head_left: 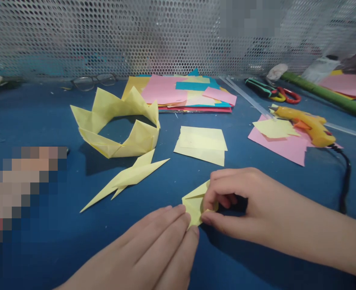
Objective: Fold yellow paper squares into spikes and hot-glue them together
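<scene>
Two hands at work, both mine, low over the blue bench (pixel 226 266). Between them, near the front and a little right of centre: a small folded paper (pixel 196 203), yellow, creased, its left corner and upper edge showing, the rest under my fingers.

Left hand (pixel 147 249): fingers laid out long and side by side, not curled, tips resting on the lower left edge of the paper against the bench. Right hand (pixel 256 197): fingers curled, thumb and forefinger nearly meeting, pinching the paper's right side. Exact grip partly hidden by the knuckles.

Beyond, to the left: a yellow paper ring (pixel 141 139) with upright points, crown-like, standing on the bench. Just in front of it, a long pointed paper piece (pixel 129 176), lying slantwise. Straight ahead of my hands, two pale yellow slips (pixel 200 139), overlapping.

Farther back: a stack of coloured sheets (pixel 165 90), pink, blue and yellow on top; eyeglasses (pixel 84 83) to its left. On the right, a yellow glue gun (pixel 307 121) lies partly over a pink sheet (pixel 286 151) and a yellow scrap (pixel 274 128), its black cord (pixel 346 177) running down behind my right wrist. Behind it, red-handled scissors (pixel 289 96) and a green rod (pixel 325 94). A perforated screen (pixel 165 36) stands along the back.
</scene>
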Demonstrator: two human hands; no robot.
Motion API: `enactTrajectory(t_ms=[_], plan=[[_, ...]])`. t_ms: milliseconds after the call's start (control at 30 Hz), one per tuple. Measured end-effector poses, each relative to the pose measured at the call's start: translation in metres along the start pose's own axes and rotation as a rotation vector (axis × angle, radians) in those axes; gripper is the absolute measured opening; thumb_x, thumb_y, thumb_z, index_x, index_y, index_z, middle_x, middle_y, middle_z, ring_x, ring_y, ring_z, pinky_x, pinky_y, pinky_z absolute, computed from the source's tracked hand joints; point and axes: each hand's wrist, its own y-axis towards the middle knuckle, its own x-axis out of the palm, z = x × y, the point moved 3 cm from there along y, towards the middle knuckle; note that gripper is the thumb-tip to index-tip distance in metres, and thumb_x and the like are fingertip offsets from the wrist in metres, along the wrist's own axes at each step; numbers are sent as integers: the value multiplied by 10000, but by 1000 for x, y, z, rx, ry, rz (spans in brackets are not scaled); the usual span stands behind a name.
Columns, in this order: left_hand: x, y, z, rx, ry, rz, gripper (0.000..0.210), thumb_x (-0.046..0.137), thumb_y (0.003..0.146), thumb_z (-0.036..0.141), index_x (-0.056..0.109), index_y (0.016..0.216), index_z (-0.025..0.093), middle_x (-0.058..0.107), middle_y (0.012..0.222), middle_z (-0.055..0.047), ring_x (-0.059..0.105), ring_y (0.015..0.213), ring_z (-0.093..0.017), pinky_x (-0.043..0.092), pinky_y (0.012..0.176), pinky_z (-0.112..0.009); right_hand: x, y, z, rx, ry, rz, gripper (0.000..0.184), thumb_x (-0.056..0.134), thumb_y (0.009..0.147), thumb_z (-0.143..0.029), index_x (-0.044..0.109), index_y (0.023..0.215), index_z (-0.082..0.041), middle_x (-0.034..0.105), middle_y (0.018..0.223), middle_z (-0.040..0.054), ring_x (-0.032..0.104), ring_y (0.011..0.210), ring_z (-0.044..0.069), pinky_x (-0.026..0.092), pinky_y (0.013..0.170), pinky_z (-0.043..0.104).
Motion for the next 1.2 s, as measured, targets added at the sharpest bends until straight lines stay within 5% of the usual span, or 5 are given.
enactTrajectory(t_ms=[467,633,933,1200], plan=[[0,-1,2,-13,26,61,278,403,980,197,678,1010,177,716,1067,24,595,1078,-118,351,1128,-240,1,-3,6,149,-33,53,136,695,759,-252,659,634,-211,543,565,-65,447,495,64,332,438,187],[-1,-1,6,13,24,20,287,430,901,81,672,1020,182,709,1094,21,599,1090,-122,380,1099,-238,0,-5,7,168,-73,64,182,664,799,-261,649,627,-205,535,544,-54,433,467,69,310,400,184],[-2,10,10,-91,56,-173,434,564,872,448,649,1212,192,701,1140,-83,626,1129,-242,484,1042,-361,-2,-7,6,138,-105,48,198,663,830,-279,639,648,-203,559,600,-40,448,503,81,320,434,199],[-2,4,6,-75,-14,-137,321,499,943,312,660,1196,196,713,1141,-23,621,1122,-163,406,1092,-275,4,-6,8,77,-177,83,207,646,846,-234,603,647,-192,536,608,-44,425,515,80,309,464,202]])
